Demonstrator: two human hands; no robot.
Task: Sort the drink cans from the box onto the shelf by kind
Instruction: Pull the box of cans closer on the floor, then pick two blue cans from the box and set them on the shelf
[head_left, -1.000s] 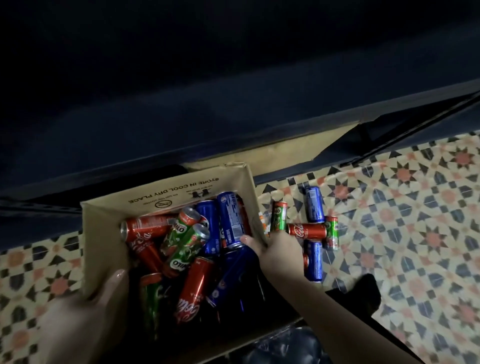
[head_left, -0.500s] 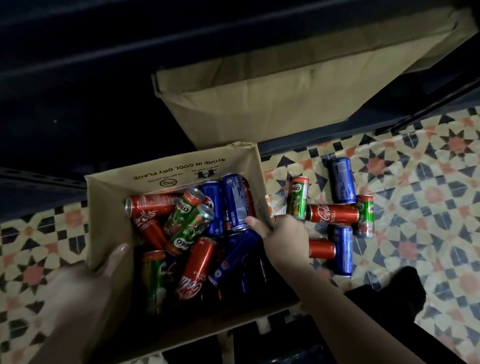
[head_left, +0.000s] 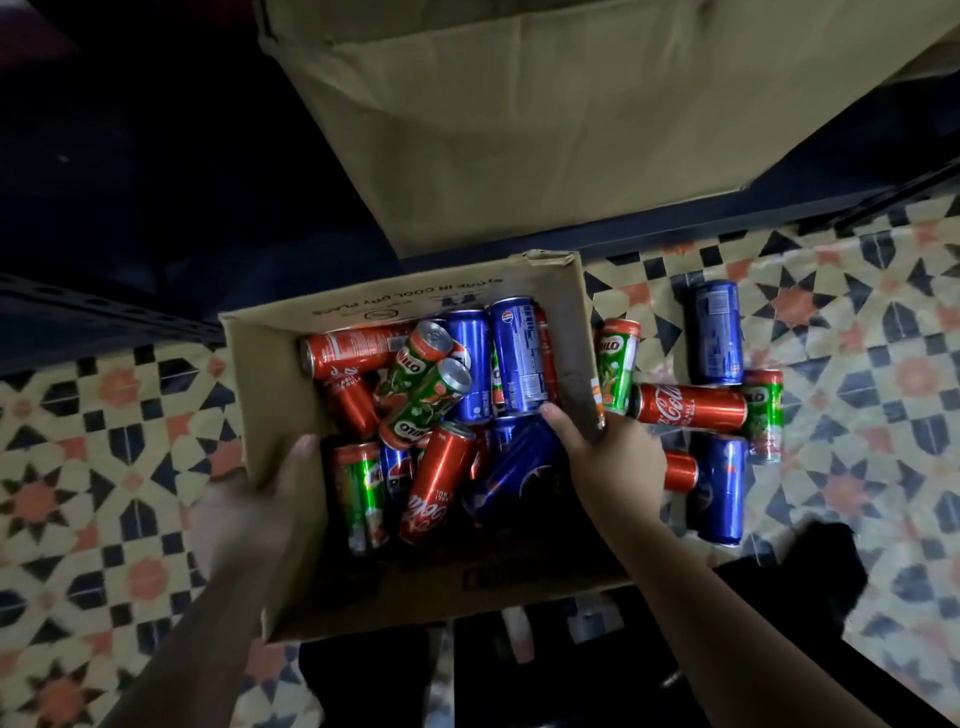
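A cardboard box (head_left: 270, 395) on the patterned floor holds several cans mixed together: red Coca-Cola (head_left: 431, 488), blue Pepsi (head_left: 519, 358) and green Milo (head_left: 423, 402). My left hand (head_left: 249, 509) grips the box's left wall, thumb inside. My right hand (head_left: 608, 457) grips the right wall, thumb inside over a blue can. Outside the box, to its right, more cans lie on the floor: a Milo can (head_left: 615, 364), a Coca-Cola can (head_left: 688, 408), two Pepsi cans (head_left: 717, 332) (head_left: 719, 491) and another Milo can (head_left: 762, 413).
A large brown cardboard sheet (head_left: 545, 114) lies on the dark lowest shelf (head_left: 156, 197) just beyond the box. The shelf's dark metal edge (head_left: 104, 322) runs at the left. The patterned tile floor (head_left: 857, 322) spreads on both sides. My dark clothing (head_left: 779, 597) shows at the bottom.
The view has tilted down and nearer, so more of the cardboard sheet on the shelf shows. Both hands keep their grip on the box walls; the cans have not shifted.
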